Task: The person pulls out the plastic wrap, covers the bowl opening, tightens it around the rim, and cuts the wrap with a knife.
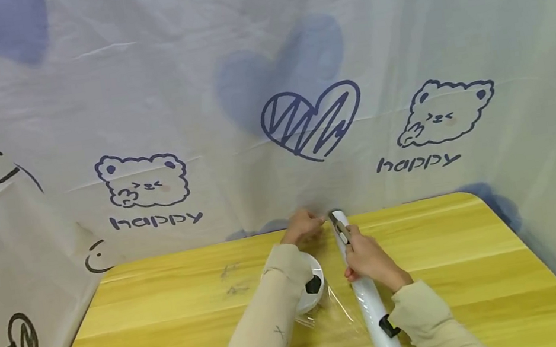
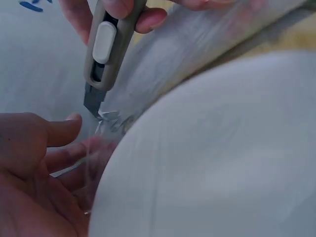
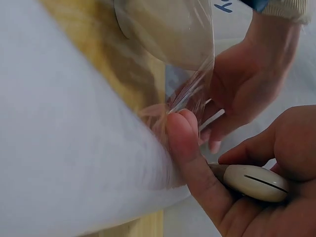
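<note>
My right hand (image 1: 368, 253) grips a utility knife (image 2: 106, 47) with a grey body and white slider. Its blade points down at a crumpled edge of clear plastic film (image 2: 112, 118). Under that hand lies a long white roll of film (image 1: 372, 309), and some of its fingers rest on the roll. My left hand (image 2: 37, 163) is near the roll's far end, thumb raised apart from the fingers, which reach behind the film edge close to the blade. A round white bowl-like dish (image 1: 316, 267) sits beneath my left forearm, partly hidden, with film stretching between it and the roll.
The wooden-patterned table (image 1: 166, 328) has rounded back corners. Behind and beside it hangs a pale fabric sheet (image 1: 190, 90) with printed hearts and bears, close to the table's back edge. Both sleeves (image 1: 258, 326) reach across the table's front.
</note>
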Demonstrator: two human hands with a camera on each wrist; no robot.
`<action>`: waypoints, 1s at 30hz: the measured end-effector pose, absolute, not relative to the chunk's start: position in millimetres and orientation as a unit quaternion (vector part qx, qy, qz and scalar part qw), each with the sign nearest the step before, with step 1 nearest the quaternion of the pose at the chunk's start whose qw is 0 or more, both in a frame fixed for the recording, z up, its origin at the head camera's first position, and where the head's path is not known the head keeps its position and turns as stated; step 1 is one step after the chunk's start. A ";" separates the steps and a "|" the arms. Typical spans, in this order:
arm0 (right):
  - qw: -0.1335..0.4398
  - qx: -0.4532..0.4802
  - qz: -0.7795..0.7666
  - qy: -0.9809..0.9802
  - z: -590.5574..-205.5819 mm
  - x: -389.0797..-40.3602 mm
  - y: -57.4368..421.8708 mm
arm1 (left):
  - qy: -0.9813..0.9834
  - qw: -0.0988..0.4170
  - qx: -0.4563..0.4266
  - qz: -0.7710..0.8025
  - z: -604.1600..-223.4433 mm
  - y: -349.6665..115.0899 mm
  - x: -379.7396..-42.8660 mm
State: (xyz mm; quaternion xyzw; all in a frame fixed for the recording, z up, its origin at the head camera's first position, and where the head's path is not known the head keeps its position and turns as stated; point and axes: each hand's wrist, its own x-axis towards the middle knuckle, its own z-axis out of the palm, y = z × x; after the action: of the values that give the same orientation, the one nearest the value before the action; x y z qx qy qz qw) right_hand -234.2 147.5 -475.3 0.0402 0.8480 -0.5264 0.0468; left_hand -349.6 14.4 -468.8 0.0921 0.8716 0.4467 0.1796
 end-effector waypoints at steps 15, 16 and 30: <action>0.047 0.049 -0.505 0.861 -476.6 -233.2 136.3 | 0.674 0.364 -0.058 0.640 -486.7 5.8 -366.7; 0.047 0.048 -0.502 0.862 -476.6 -234.0 134.6 | 0.665 0.373 -0.062 0.644 -487.5 4.1 -367.1; 0.026 0.045 -0.372 0.927 -468.0 -251.2 131.2 | 0.636 0.376 -0.068 0.670 -489.6 11.3 -374.4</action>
State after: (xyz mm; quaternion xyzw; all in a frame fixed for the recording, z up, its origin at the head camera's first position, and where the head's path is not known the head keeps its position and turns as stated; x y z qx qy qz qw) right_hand -251.2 131.2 -468.0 0.0450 0.9269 -0.3716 0.0259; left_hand -374.4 11.3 -489.6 -0.0678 0.6362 0.6701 0.3763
